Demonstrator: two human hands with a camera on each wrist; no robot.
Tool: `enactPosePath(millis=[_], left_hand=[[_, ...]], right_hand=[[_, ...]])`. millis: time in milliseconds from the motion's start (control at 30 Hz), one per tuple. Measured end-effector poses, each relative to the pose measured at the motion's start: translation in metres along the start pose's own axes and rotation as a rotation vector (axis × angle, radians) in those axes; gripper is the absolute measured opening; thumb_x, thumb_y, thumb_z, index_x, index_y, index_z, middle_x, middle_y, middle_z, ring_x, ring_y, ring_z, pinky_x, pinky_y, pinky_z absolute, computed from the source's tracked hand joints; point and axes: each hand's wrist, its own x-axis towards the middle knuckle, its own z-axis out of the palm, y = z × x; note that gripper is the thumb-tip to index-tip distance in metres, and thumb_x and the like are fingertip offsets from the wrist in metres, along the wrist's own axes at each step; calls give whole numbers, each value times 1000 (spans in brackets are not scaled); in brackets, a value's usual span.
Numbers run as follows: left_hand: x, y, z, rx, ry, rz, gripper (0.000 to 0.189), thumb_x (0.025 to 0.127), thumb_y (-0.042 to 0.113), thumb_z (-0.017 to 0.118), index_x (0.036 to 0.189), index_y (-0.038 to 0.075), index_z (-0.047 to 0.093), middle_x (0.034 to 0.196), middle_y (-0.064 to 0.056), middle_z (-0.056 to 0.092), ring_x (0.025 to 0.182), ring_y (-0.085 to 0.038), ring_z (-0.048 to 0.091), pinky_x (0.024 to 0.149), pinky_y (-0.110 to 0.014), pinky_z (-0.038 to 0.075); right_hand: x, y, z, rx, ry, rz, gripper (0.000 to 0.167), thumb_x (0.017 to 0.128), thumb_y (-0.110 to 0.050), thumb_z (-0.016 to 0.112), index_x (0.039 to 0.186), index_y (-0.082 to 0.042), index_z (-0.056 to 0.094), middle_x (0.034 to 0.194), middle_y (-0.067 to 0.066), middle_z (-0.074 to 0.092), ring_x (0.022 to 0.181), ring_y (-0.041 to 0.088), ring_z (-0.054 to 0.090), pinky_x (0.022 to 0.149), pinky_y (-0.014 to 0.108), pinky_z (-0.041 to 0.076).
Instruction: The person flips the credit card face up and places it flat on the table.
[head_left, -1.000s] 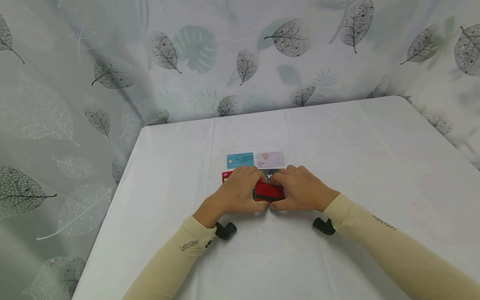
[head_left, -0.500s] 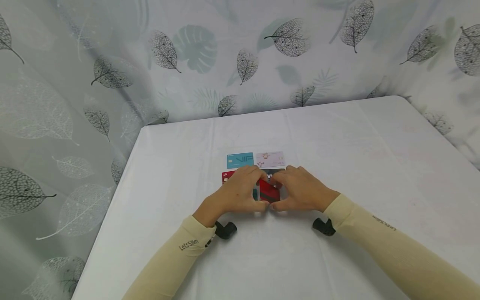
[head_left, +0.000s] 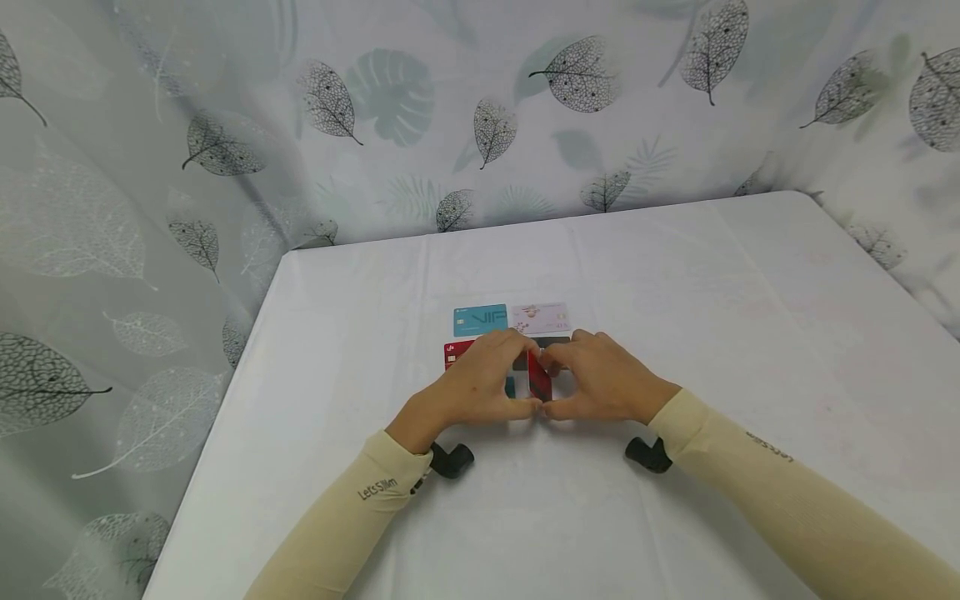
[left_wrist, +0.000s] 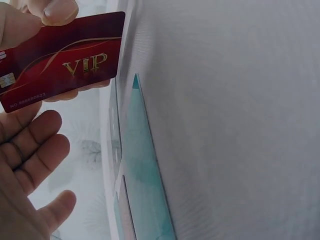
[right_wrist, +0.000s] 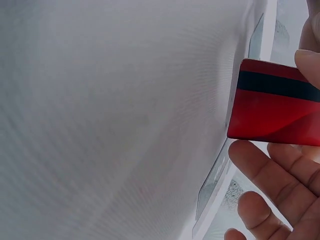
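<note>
Above the table, a red VIP chip card stands steeply tilted between my hands. My left hand and my right hand curl toward each other, thumb tips meeting at the near side, and both grip the card. In the left wrist view the card's gold-lettered face shows, with thumb tips at its upper edge. The right wrist view shows its dark-striped back, with a thumb overlapping one corner and a fingertip by the lower edge. The other fingers are partly hidden.
Other cards lie in rows on the white table: a teal VIP card, a pale pink card, a red card and a dark card. A green card is mostly covered by my left hand.
The red card has turned from lying broadside, stripe side up, to nearly edge-on between my fingers. My hands have barely shifted.
</note>
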Motion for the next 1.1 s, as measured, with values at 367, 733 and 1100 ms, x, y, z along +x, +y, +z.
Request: enactPosePath(millis=[367,733,1100], left_hand=[[-2,-2,-1,-35,-56,-70,68,83,35,79,140,9,52,132,1,63,124,-18,55,111,-39,45],[-1,-1,4,-43,-105,-152,70,84,40,82,141,12,51,133,3,64,118,-15,54,100,-34,49],[-1,-1,4,-38,-107,-139,66,87,43,82,138,12,53,133,3,68,116,-15,54,100,-33,46]], right_hand=[[-1,1,-2,98,-5,48,42,80,-42,86,109,-15,73,100,-7,75,93,18,59,77,34,47],[-2,2,-1,132,11,60,50,78,-41,86,115,-13,69,106,-5,73,96,18,60,83,37,49],[-2,0,0,199,30,51,51,78,-39,87,114,-13,62,105,-5,70,102,18,63,90,42,51]])
